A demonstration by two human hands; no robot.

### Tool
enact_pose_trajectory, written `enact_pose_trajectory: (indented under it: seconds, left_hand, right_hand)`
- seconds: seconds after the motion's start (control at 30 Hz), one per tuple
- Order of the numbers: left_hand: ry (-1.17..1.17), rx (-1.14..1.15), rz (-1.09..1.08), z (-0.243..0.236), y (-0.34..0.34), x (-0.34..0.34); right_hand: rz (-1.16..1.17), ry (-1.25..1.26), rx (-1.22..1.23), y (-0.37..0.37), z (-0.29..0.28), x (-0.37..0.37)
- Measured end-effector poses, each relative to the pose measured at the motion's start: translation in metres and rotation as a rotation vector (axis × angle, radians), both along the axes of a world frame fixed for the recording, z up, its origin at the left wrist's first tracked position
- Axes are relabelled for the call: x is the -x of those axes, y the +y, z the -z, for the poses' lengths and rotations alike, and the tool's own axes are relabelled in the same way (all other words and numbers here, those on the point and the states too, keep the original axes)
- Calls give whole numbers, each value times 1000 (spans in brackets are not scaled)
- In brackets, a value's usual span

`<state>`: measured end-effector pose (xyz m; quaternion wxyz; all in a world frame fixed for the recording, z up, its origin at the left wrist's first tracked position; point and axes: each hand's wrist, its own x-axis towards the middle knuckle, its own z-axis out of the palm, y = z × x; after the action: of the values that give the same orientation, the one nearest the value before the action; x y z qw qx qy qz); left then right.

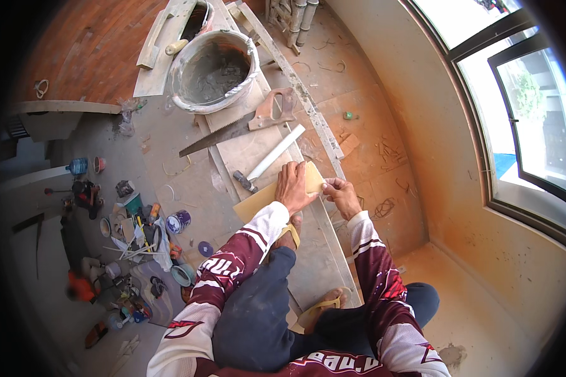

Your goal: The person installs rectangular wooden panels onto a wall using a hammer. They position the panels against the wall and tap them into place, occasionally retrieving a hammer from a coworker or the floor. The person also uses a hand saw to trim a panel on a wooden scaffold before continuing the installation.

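The left hand [292, 188] lies over the yellow sheet [313, 178], its fingers extended and close together, palm down. The right hand [343, 196] is just right of those fingers, at the sheet's right edge; its thumb and forefinger are nearly closed there. Whether they pinch the edge itself or something small against it, I cannot tell.

The sheet runs under the left fingers, showing on both sides of them, above the plank [321, 251]. To work well here, the left fingers should bear down evenly and spread a little, so the sheet cannot pivot when the right fingers act on its edge. A light right grip near the edge should be enough; a hard tug could bend the sheet or swing its far end toward the hammer [275, 154], whose head is just left of the left fingers.

The saw [273, 112] lies beyond the left fingertips, past the hammer, so reaching forward calls for care over its teeth. The bucket [255, 69] is farther out again, safely clear of both hands.
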<state>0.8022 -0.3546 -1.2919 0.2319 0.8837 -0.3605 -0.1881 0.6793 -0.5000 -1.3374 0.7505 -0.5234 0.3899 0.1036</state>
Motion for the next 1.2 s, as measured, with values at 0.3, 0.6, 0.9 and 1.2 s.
enact_pose_trajectory:
  seconds: [0.3, 0.6, 0.9, 1.2]
  left_hand:
    - [-63, -20, -22, 8, 3, 0]
    - [-204, 59, -237, -7, 24, -13]
    - [809, 513, -468, -94, 78, -89]
    - [1697, 937, -510, -86, 101, -96]
  right_hand:
    - [-24, -76, 680, 18, -7, -11]
    - [117, -224, 303, 20, -21, -51]
    - [-753, -487, 1486, 39, -12, -140]
    - [-1155, -432, 1512, 42, -38, -139]
